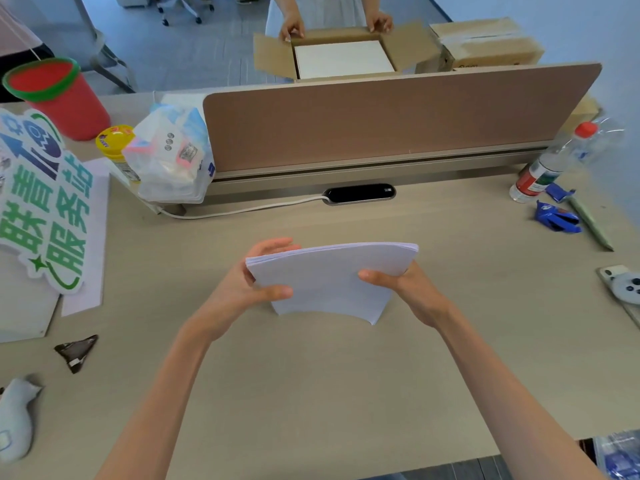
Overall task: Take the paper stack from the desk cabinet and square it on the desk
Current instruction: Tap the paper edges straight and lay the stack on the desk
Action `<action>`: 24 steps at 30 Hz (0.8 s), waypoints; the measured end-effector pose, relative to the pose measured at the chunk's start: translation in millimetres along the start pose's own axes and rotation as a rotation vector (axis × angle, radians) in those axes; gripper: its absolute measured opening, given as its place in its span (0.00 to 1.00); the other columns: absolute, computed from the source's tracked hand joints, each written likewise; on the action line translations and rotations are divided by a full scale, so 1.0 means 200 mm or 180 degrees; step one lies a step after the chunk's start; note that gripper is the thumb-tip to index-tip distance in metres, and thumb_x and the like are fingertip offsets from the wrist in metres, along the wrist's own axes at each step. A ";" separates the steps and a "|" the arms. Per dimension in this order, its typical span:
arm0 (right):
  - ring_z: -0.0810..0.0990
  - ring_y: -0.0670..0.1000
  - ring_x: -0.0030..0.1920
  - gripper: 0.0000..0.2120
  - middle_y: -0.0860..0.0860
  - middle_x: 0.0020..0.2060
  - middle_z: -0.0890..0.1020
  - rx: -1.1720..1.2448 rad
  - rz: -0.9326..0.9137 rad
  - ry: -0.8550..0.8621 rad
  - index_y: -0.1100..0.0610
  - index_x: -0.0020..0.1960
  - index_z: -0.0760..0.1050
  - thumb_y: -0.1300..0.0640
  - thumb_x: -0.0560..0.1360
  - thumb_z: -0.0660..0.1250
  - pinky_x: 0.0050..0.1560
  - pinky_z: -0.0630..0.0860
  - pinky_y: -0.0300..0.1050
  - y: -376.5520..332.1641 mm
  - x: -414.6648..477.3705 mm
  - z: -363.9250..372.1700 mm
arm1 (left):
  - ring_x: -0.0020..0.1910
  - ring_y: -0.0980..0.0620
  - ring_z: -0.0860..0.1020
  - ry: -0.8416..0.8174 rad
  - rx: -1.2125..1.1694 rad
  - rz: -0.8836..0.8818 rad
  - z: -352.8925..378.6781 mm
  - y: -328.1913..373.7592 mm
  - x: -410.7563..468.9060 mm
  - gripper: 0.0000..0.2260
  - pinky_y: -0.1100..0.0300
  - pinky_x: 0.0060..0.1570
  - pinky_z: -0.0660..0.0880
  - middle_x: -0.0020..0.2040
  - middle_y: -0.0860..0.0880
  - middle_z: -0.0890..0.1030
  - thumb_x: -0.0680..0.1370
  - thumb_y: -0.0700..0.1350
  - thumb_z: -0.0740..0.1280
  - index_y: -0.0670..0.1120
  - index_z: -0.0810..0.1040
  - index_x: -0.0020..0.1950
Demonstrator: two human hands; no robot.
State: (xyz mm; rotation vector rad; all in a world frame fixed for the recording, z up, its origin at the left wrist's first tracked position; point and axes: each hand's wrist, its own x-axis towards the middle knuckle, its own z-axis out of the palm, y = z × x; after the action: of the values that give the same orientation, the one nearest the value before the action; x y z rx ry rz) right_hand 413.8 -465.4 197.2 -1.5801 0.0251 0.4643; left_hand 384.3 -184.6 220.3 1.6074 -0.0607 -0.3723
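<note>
A white paper stack (329,280) stands on its lower edge on the beige desk (311,375), tilted toward me and slightly bowed. My left hand (252,282) grips its left side, thumb across the front and fingers behind. My right hand (405,289) grips the right side the same way. The stack's lower edge touches the desk near the middle. The desk cabinet is out of view.
A brown divider panel (381,116) runs along the desk's back. A plastic bag (173,154), a yellow-lidded jar (114,140), a red bucket (59,95) and a sign (41,202) lie left. A bottle (547,164) and blue wrappers (557,216) sit right. Beyond the divider, a person holds an open carton (343,57).
</note>
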 end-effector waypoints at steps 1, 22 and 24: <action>0.83 0.46 0.49 0.12 0.48 0.48 0.85 -0.0013 0.0008 -0.0025 0.53 0.54 0.80 0.61 0.71 0.74 0.51 0.78 0.42 0.00 0.00 0.00 | 0.59 0.55 0.78 0.0165 0.0050 -0.0024 0.01 0.00 0.00 0.32 0.64 0.55 0.76 0.61 0.55 0.80 0.61 0.48 0.77 0.55 0.75 0.65; 0.83 0.46 0.42 0.07 0.57 0.43 0.86 -0.0453 -0.0957 0.0448 0.63 0.49 0.79 0.60 0.76 0.67 0.43 0.73 0.30 -0.31 -0.09 0.05 | 0.54 0.51 0.83 0.0303 -0.0237 -0.0474 0.08 0.00 0.00 0.17 0.52 0.61 0.73 0.53 0.50 0.86 0.63 0.51 0.74 0.51 0.84 0.52; 0.82 0.43 0.41 0.07 0.56 0.44 0.87 -0.0541 -0.0876 0.0393 0.62 0.50 0.79 0.58 0.76 0.67 0.42 0.72 0.26 -0.30 -0.10 0.05 | 0.56 0.49 0.82 0.0312 -0.0246 -0.0476 0.08 -0.01 -0.01 0.16 0.51 0.62 0.73 0.55 0.48 0.85 0.66 0.49 0.74 0.50 0.83 0.54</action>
State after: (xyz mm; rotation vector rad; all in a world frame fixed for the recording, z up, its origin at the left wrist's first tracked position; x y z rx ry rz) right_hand 411.3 -457.3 260.8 -1.7462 -0.1393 0.1560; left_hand 378.5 -199.2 217.8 1.5557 0.1477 -0.4060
